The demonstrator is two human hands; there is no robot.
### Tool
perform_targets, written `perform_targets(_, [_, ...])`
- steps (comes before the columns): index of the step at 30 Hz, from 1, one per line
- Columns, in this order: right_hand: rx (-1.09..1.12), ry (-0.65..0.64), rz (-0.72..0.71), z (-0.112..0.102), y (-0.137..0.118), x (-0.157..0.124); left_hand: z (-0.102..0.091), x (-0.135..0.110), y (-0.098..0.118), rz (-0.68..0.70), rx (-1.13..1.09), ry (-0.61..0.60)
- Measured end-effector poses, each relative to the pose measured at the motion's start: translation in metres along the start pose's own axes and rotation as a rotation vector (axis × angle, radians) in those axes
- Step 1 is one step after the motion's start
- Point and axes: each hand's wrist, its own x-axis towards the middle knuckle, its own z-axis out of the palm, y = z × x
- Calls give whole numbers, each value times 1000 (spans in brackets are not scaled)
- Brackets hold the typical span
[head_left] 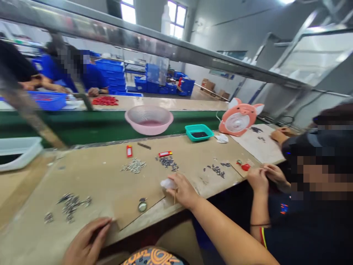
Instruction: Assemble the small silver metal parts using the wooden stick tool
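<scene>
While you work at the plywood bench [110, 184], your right hand [183, 191] pinches a thin wooden stick [174, 195] and a white cloth wad [167, 183], just beside a round metal disc [142, 206]. Your left hand [88, 241] lies half-curled at the bench edge, apparently empty. Heaps of small metal parts [70, 208] lie about, a co-worker's hands [264, 178] work nearby on your right, and a pink plastic basin [149, 119] sits ahead on the green conveyor belt [68, 127].

White cloth [167, 183] — pink basin [149, 119] — teal tray [199, 131]
</scene>
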Motion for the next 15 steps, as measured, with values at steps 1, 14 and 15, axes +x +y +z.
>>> perform_targets(1, [-20,-33,-14,5,-7,-5,-2,-5,-2,-6,-26,0])
perform_targets(14, [-475,-292,-186,15,-63,-1,-8,-3,4,-43,-255,23])
perform_targets(15, [-491,-298,-196,14,-64,0,-7,-3,4,-34,-254,26])
